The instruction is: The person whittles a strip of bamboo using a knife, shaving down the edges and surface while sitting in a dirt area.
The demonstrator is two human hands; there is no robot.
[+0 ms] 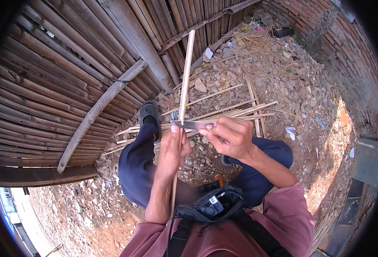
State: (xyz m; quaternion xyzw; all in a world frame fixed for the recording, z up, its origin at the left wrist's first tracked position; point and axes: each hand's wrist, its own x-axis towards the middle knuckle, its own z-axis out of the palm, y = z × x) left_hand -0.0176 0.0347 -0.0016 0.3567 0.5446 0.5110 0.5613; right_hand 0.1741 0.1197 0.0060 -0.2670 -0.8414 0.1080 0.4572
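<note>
Here, knife across pale strip.

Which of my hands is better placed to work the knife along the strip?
Right, most likely: your right hand grips one end of the knife, which crosses the strip. Your left hand clasps the strip just nearer you, so it seems better suited to steadying.
</note>
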